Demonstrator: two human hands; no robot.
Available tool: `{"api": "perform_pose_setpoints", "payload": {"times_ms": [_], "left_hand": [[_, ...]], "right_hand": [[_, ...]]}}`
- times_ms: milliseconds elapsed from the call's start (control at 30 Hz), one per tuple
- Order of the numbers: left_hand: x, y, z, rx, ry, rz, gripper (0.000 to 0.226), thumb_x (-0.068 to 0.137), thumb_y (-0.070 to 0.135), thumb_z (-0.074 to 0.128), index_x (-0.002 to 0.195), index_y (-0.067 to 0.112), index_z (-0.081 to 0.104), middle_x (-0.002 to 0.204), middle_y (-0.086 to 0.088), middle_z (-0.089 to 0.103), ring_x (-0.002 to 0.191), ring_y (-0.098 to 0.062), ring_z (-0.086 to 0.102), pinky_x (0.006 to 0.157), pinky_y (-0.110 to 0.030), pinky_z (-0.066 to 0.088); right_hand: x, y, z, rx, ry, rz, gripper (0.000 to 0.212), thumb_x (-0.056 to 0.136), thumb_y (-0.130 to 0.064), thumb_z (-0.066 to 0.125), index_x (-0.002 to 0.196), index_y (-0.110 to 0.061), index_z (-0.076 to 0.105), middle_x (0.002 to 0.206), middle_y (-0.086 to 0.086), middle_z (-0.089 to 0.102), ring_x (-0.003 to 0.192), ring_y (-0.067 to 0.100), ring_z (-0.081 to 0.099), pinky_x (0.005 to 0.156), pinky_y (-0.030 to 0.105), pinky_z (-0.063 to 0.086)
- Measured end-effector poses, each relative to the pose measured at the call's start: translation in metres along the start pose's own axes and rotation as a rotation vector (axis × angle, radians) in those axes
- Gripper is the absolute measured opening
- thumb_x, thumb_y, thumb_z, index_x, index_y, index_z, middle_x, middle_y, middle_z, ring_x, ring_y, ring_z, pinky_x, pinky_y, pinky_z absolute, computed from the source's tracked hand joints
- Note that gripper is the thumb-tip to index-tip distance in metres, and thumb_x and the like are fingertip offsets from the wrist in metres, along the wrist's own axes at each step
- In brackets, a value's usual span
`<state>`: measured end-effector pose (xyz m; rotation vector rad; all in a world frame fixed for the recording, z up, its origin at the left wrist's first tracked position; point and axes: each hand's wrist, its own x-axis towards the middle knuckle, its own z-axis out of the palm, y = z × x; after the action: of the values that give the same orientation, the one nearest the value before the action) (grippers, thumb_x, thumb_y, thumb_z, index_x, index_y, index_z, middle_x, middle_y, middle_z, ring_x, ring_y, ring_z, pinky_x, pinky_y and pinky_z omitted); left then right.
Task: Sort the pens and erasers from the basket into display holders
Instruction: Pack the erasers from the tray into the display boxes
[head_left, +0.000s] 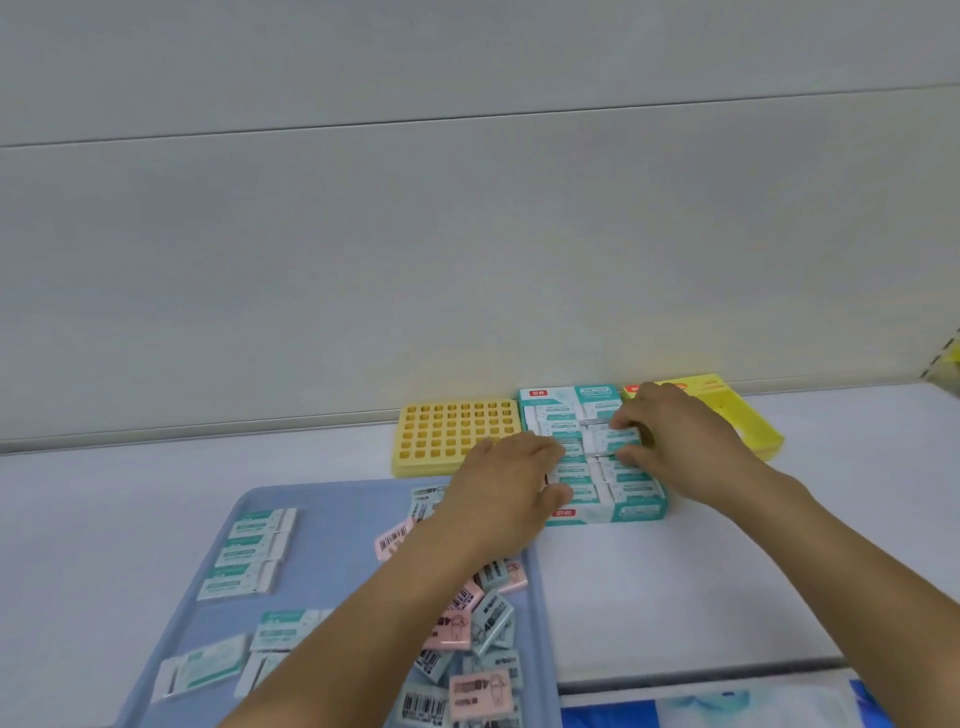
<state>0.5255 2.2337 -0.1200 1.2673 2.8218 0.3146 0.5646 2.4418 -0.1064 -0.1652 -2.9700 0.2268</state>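
At the back of the white desk (727, 571), against the wall, stand three display holders side by side. The yellow grid holder (452, 434) on the left has rows of square holes, and nothing shows in the holes that can be seen. The teal display box (597, 457) in the middle is packed with rows of white-and-teal wrapped erasers (631, 480). The yellow box (737, 415) on the right is partly hidden behind the right hand; what it holds cannot be made out.

Nearer the person lies a blue tray (322, 545). Along its left side lie white-and-teal packets (252, 551), some in a neat column and some loose below it. On its right side sits a jumble of small pink and pale blue erasers (472, 629) with barcodes and printed figures.

Both arms reach forward over the tray to the teal box. The left hand (498, 488) rests palm down at the box's left edge, its fingers bent over the erasers there; whether it grips one cannot be told. The right hand (680, 436) comes in from the right, thumb and fingers pinching an eraser pack in the middle rows of the box. The two hands are close together but apart, with the packed rows between them.
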Motion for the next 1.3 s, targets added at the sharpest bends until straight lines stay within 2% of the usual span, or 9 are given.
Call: {"api": "perform_pose_setpoints", "payload": {"times_ms": [100, 367, 500, 567, 667, 733, 867, 1100, 1300], "left_hand": [[0.003, -0.002, 0.003, 0.049, 0.011, -0.006, 0.050, 0.100, 0.045, 0.040, 0.145, 0.021, 0.040, 0.150, 0.005, 0.041, 0.134, -0.015, 0.038, 0.115, -0.042, 0.025], [0.005, 0.002, 0.002, -0.001, 0.038, -0.001, 0.050, 0.099, 0.044, 0.044, 0.141, 0.016, 0.046, 0.140, 0.002, 0.048, 0.123, -0.017, 0.047, 0.104, -0.035, 0.038], [-0.009, 0.002, -0.005, -0.118, 0.086, -0.028, 0.052, 0.099, 0.041, 0.047, 0.145, 0.018, 0.042, 0.142, 0.002, 0.048, 0.125, -0.016, 0.045, 0.108, -0.035, 0.035], [-0.029, 0.000, -0.010, -0.220, 0.169, -0.037, 0.049, 0.099, 0.041, 0.049, 0.144, 0.020, 0.044, 0.141, 0.004, 0.048, 0.127, -0.014, 0.043, 0.111, -0.032, 0.032], [-0.072, -0.015, -0.018, -0.299, 0.287, -0.093, 0.042, 0.098, 0.040, 0.050, 0.139, 0.029, 0.048, 0.142, 0.009, 0.048, 0.133, -0.008, 0.035, 0.112, -0.023, 0.023], [-0.108, -0.034, -0.022, -0.308, 0.337, -0.166, 0.039, 0.098, 0.040, 0.051, 0.136, 0.031, 0.052, 0.140, 0.011, 0.050, 0.133, -0.004, 0.036, 0.111, -0.022, 0.026], [-0.174, -0.077, -0.033, -0.334, 0.414, -0.372, 0.031, 0.095, 0.027, 0.060, 0.126, 0.028, 0.061, 0.126, 0.013, 0.058, 0.120, -0.003, 0.047, 0.096, -0.004, 0.025], [-0.234, -0.120, -0.051, -0.354, 0.053, -0.547, 0.026, 0.080, 0.025, 0.078, 0.101, 0.037, 0.069, 0.100, 0.022, 0.058, 0.102, 0.000, 0.054, 0.092, -0.015, 0.040], [-0.231, -0.127, -0.053, -0.260, -0.081, -0.549, 0.042, 0.079, 0.024, 0.078, 0.119, 0.028, 0.064, 0.109, 0.009, 0.060, 0.098, -0.006, 0.057, 0.090, -0.024, 0.046]], "right_hand": [[0.005, 0.000, 0.008, 0.059, 0.044, 0.030, 0.029, 0.089, -0.030, 0.067, 0.117, -0.025, 0.065, 0.110, -0.002, 0.055, 0.110, 0.017, 0.049, 0.079, 0.030, 0.041], [0.006, -0.001, 0.015, 0.097, 0.121, -0.011, 0.014, 0.091, -0.016, 0.060, 0.089, -0.016, 0.074, 0.098, 0.001, 0.063, 0.098, 0.024, 0.056, 0.076, 0.037, 0.049], [-0.002, -0.011, 0.014, -0.103, 0.103, -0.025, 0.024, 0.096, -0.033, 0.050, 0.109, -0.028, 0.070, 0.120, -0.004, 0.058, 0.114, 0.020, 0.047, 0.087, 0.034, 0.041], [-0.010, -0.029, 0.013, 0.035, 0.174, -0.063, 0.026, 0.093, -0.029, 0.059, 0.117, -0.024, 0.069, 0.123, 0.000, 0.060, 0.116, 0.023, 0.050, 0.092, 0.036, 0.041], [-0.023, -0.074, 0.010, 0.310, 0.276, -0.206, 0.018, 0.087, -0.017, 0.068, 0.105, -0.017, 0.074, 0.109, 0.004, 0.069, 0.106, 0.025, 0.059, 0.089, 0.037, 0.043], [-0.030, -0.109, 0.010, 0.371, 0.207, -0.291, 0.016, 0.088, -0.022, 0.069, 0.103, -0.021, 0.074, 0.105, -0.002, 0.069, 0.103, 0.020, 0.059, 0.088, 0.037, 0.042], [-0.037, -0.175, 0.017, 0.385, -0.013, -0.447, 0.023, 0.091, -0.039, 0.062, 0.111, -0.031, 0.069, 0.106, -0.013, 0.065, 0.104, 0.009, 0.053, 0.094, 0.034, 0.037], [-0.043, -0.242, 0.030, 0.258, -0.299, -0.572, 0.026, 0.091, -0.039, 0.062, 0.113, -0.026, 0.067, 0.107, -0.010, 0.062, 0.101, 0.009, 0.050, 0.084, 0.028, 0.040], [-0.041, -0.270, 0.031, 0.098, -0.388, -0.608, 0.023, 0.087, -0.027, 0.060, 0.109, -0.019, 0.059, 0.102, -0.003, 0.059, 0.094, 0.017, 0.051, 0.079, 0.035, 0.046]]}}
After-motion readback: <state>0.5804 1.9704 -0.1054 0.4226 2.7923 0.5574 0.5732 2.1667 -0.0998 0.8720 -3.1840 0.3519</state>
